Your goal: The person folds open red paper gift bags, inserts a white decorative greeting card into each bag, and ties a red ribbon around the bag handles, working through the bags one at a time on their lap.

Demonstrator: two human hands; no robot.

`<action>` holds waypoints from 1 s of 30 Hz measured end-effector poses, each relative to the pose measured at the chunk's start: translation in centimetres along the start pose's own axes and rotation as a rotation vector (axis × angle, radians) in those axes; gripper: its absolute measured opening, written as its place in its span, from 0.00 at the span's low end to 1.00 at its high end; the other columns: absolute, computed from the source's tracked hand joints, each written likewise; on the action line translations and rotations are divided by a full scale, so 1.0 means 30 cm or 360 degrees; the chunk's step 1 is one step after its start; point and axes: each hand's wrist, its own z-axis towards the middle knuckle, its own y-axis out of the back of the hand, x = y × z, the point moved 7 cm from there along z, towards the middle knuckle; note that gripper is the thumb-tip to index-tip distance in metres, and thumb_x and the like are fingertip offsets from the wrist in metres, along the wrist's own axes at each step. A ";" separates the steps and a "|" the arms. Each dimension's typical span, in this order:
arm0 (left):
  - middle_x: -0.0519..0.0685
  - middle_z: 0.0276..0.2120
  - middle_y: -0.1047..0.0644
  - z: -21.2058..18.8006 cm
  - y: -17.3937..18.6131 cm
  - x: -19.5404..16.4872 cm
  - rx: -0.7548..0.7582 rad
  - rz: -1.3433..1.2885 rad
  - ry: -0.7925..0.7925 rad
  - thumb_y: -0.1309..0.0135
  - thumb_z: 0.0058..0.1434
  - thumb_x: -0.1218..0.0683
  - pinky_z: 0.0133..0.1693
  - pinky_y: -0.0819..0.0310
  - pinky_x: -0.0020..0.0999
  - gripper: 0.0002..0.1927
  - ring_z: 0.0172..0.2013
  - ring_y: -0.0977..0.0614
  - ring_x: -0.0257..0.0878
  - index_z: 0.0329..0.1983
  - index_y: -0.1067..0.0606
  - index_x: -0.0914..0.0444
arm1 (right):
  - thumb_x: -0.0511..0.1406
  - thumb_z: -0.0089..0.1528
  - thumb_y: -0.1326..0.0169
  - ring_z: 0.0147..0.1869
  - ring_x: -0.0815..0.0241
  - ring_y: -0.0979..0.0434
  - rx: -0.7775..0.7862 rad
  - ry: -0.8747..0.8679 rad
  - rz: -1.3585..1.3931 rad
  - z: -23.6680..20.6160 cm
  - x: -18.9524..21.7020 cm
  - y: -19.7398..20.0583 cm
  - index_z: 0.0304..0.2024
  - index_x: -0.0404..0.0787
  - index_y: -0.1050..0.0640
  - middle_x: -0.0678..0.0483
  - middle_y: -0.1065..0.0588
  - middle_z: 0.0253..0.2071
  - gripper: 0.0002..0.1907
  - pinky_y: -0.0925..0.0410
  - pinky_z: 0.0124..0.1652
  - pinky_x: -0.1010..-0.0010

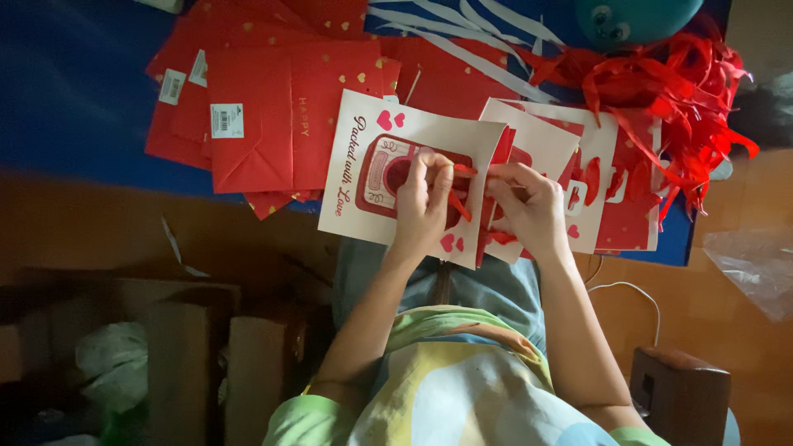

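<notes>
Both hands meet over a cream paper gift bag with red hearts (376, 169) lying at the near edge of the blue table (74, 91). The left hand (423, 202) and right hand (529, 206) each pinch a thin red ribbon strip (462, 171) above it. Flat red paper bags (273, 107) lie just left.

Hidden/cut-off bits
Left hand (423, 198) covered cream gift bag (388, 165) centre pic; teal balloon (632, 18) above-right of bag was cut by top edge.
</notes>
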 end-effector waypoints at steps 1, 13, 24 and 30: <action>0.50 0.38 0.20 0.000 -0.003 -0.004 0.0005 -0.0005 -0.0027 0.50 0.76 0.51 0.39 0.24 0.29 0.11 0.37 0.19 0.40 0.51 0.29 0.64 | 0.29 0.64 0.45 0.41 0.69 0.17 -0.0003 -0.0120 0.0068 0.000 -0.017 -0.001 0.49 0.36 0.20 0.52 0.18 0.39 0.11 0.21 0.32 0.73; 0.50 0.43 0.17 0.014 -0.025 -0.006 0.0051 0.0341 -0.0254 0.43 0.72 0.55 0.45 0.17 0.35 0.07 0.43 0.14 0.42 0.49 0.24 0.63 | 0.28 0.63 0.42 0.36 0.68 0.18 -0.0070 0.0107 -0.0176 -0.005 0.017 -0.012 0.48 0.36 0.19 0.51 0.18 0.35 0.10 0.25 0.33 0.75; 0.55 0.44 0.19 0.022 -0.012 -0.061 0.0219 0.0341 -0.0450 0.42 0.67 0.58 0.46 0.22 0.34 0.14 0.45 0.17 0.43 0.54 0.25 0.67 | 0.30 0.65 0.44 0.33 0.69 0.19 -0.0060 0.0098 -0.0184 0.001 0.002 -0.012 0.47 0.34 0.19 0.51 0.18 0.32 0.09 0.25 0.29 0.75; 0.52 0.40 0.18 0.033 -0.003 -0.025 0.0069 0.0210 -0.0165 0.46 0.73 0.55 0.41 0.19 0.31 0.08 0.39 0.14 0.38 0.49 0.26 0.65 | 0.30 0.65 0.42 0.33 0.69 0.21 -0.0063 0.0181 -0.0277 0.001 0.018 -0.014 0.47 0.34 0.19 0.51 0.19 0.31 0.09 0.28 0.33 0.75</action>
